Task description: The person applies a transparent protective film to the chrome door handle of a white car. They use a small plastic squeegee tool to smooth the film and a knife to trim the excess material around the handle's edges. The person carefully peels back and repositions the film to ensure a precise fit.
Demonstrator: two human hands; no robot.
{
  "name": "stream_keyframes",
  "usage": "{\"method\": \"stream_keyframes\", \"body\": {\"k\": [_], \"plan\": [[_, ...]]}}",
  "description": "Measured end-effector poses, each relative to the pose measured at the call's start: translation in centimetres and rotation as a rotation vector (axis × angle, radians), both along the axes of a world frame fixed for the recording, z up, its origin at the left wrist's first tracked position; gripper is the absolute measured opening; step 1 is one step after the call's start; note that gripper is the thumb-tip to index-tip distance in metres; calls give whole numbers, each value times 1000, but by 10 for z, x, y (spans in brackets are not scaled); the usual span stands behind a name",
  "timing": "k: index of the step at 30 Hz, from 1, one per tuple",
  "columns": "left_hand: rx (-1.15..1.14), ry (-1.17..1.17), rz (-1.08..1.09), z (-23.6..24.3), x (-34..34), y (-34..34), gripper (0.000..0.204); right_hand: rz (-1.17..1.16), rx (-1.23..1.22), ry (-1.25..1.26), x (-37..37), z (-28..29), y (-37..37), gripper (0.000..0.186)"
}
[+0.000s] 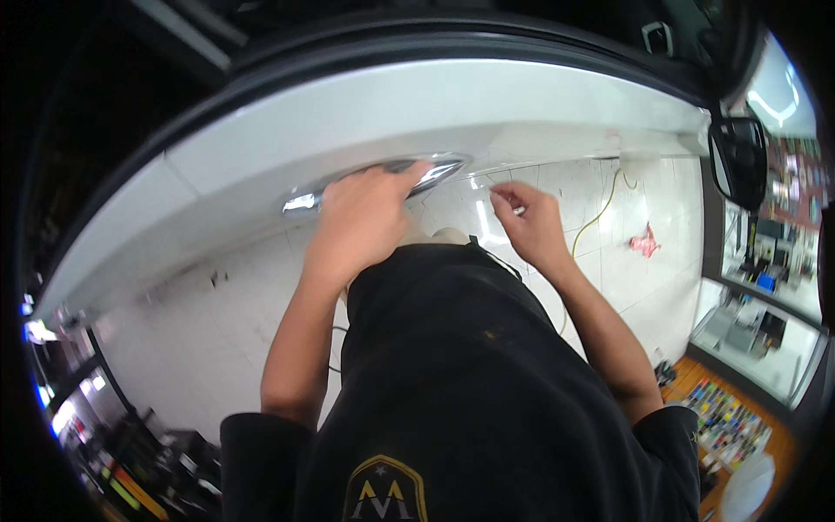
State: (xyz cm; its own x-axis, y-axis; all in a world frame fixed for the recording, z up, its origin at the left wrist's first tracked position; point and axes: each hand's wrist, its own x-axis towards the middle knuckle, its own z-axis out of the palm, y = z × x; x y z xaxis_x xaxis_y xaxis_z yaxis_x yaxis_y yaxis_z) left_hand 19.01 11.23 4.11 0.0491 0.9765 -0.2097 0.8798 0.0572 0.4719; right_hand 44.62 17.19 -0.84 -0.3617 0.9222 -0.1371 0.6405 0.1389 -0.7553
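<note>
A white car door (pixel 339 104) runs across the top of the head view, with a chrome door handle (pixel 442 172) set in it. My left hand (pixel 365 213) is on that handle, index finger lying across it and the other fingers bent, partly hidden. My right hand (pixel 526 217) hangs just right of the handle, apart from it, fingers curled with thumb and forefinger close; whatever may be between them is too small to name.
A black side mirror (pixel 735 157) is at the upper right. Below the door lies a white tiled floor (pixel 191 348) with a yellow hose (pixel 596 217) and a pink cloth (pixel 644 241). Glass partitions and a display of small colourful items (pixel 726 418) stand at the right.
</note>
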Motion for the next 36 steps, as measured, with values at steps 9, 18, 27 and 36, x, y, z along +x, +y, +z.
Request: {"method": "stream_keyframes", "body": {"k": [9,18,27,36], "plan": [[-164,-32,-51,4,-1,16,46,-437,-700,117,169,-250,-171,50],[-182,-83,-196,12,-22,20,48,-88,-579,132,156,-293,-152,34],[-491,-109,-43,22,-10,38,49,-237,-398,-202,114,-211,-91,45],[-421,-85,74,31,-1,25,48,-80,-1168,1191,-70,-61,-12,39]]}}
